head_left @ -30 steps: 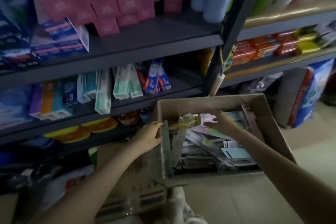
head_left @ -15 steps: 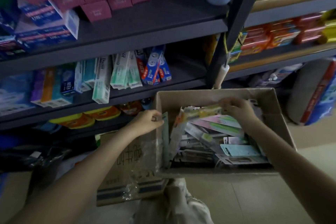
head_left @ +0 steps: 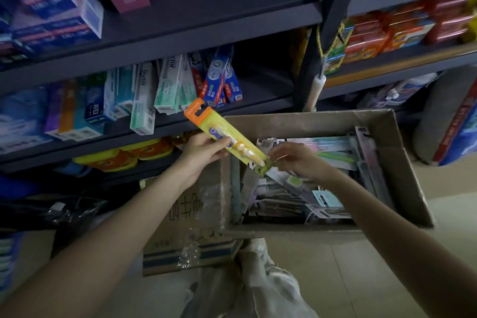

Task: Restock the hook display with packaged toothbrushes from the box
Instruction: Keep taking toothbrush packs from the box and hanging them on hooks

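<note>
Above the open box (head_left: 402,170), the left hand (head_left: 204,150) grips the middle of a yellow toothbrush pack (head_left: 227,137) and the right hand (head_left: 296,160) pinches its lower end, orange hang tab (head_left: 197,111) turned toward the shelves (head_left: 180,41), probably for hanging.

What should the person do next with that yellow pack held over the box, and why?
Probably lift the yellow toothbrush pack clear of the cardboard box and turn toward the hooks, which are not in view. The left hand grips its middle, the right hand pinches its lower end, and its orange hang tab points up.
</note>
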`<act>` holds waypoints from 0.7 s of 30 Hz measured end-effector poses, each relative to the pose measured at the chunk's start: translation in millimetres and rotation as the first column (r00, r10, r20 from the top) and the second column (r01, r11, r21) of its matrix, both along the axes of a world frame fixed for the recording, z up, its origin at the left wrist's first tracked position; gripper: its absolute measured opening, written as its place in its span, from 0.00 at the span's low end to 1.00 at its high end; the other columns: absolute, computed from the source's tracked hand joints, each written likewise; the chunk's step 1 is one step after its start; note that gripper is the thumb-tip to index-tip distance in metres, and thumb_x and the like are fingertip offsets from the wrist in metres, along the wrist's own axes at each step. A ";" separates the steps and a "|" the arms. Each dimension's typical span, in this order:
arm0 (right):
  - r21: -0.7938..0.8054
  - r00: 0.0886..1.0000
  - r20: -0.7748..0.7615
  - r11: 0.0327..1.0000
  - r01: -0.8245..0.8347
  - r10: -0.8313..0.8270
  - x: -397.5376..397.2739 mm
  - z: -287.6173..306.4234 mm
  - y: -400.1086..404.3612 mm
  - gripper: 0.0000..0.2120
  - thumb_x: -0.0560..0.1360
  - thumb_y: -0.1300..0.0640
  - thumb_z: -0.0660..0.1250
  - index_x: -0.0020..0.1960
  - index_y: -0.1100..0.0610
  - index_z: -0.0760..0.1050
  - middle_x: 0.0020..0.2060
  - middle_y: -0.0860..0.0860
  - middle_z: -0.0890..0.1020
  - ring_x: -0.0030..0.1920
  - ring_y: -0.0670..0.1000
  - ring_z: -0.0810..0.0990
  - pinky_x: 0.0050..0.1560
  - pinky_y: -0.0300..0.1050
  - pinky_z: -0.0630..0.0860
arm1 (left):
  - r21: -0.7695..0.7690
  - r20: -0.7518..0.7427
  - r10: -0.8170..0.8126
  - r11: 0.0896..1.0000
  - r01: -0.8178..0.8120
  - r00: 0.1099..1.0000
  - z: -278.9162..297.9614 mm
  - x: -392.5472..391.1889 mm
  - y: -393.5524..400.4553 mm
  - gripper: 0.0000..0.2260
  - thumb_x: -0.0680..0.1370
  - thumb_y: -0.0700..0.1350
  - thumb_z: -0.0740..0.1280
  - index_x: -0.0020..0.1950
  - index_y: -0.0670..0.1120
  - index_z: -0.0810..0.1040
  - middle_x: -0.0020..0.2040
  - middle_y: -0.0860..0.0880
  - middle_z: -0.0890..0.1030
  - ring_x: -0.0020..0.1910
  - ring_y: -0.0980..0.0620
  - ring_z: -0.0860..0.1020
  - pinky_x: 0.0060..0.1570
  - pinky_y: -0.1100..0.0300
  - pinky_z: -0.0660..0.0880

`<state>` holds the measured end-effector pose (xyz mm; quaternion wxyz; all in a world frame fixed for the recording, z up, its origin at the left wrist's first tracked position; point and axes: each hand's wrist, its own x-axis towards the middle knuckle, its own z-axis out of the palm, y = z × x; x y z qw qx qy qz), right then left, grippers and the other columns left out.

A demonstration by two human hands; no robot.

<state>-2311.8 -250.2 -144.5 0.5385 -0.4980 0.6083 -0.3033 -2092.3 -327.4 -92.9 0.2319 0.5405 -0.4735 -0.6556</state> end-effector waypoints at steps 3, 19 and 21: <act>0.085 0.829 -0.460 0.945 -0.317 0.319 -36.5 -2.4 -3.4 0.16 0.71 0.73 0.61 0.52 0.58 0.79 0.49 0.53 0.81 0.47 0.46 0.80 0.53 0.41 0.73 | -0.052 0.090 -0.085 0.995 0.090 0.992 -0.7 -17.1 -2.8 0.04 0.77 0.37 0.65 0.46 0.45 0.76 0.44 0.49 0.79 0.43 0.54 0.78 0.46 0.63 0.77; -0.142 0.892 0.255 0.897 0.418 -0.375 -20.1 103.4 -33.7 0.05 0.79 0.62 0.59 0.45 0.55 0.68 0.42 0.60 0.80 0.37 0.48 0.81 0.37 0.44 0.77 | -0.284 0.156 -0.201 0.929 0.239 0.967 45.9 -6.4 -33.7 0.08 0.75 0.34 0.66 0.53 0.42 0.74 0.41 0.52 0.78 0.39 0.57 0.76 0.32 0.72 0.74; -0.225 0.876 0.327 0.871 0.437 -0.355 10.7 130.5 -50.6 0.05 0.80 0.60 0.57 0.45 0.55 0.65 0.36 0.59 0.80 0.33 0.50 0.81 0.34 0.44 0.77 | -0.323 0.123 -0.178 0.923 0.209 0.976 65.5 12.0 -41.8 0.09 0.75 0.33 0.66 0.54 0.42 0.74 0.41 0.51 0.78 0.38 0.57 0.76 0.32 0.72 0.74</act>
